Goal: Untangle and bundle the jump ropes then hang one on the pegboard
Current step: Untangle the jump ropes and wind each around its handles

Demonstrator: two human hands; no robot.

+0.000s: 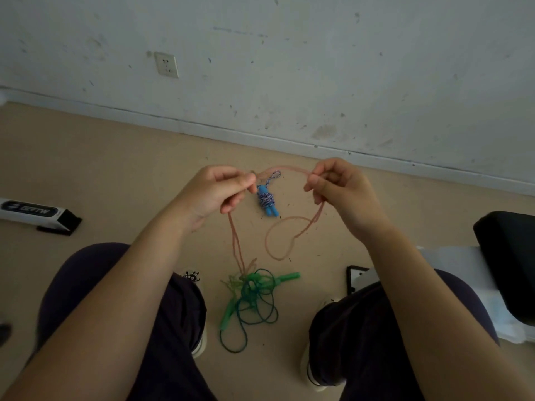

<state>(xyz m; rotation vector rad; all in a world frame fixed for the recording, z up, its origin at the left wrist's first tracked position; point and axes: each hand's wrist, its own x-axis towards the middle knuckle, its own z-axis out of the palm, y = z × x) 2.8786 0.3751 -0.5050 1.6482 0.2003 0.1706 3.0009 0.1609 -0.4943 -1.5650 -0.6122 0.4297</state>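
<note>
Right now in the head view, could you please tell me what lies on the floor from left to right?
White box → green jump rope → blue bundled jump rope → black tablet → black cushion.

We see only one piece of lettering: a white and black box [37, 214] on the floor at 9 o'clock, with a dark label panel carrying pale stylised characters. They're too blurred for us to read; we can't make out a brand or word with any confidence. The wall socket [166, 65] at 11 o'clock shows no legible marking. A small black-and-white pattern on the shoe [191, 276] near centre isn't text we can read.
</note>
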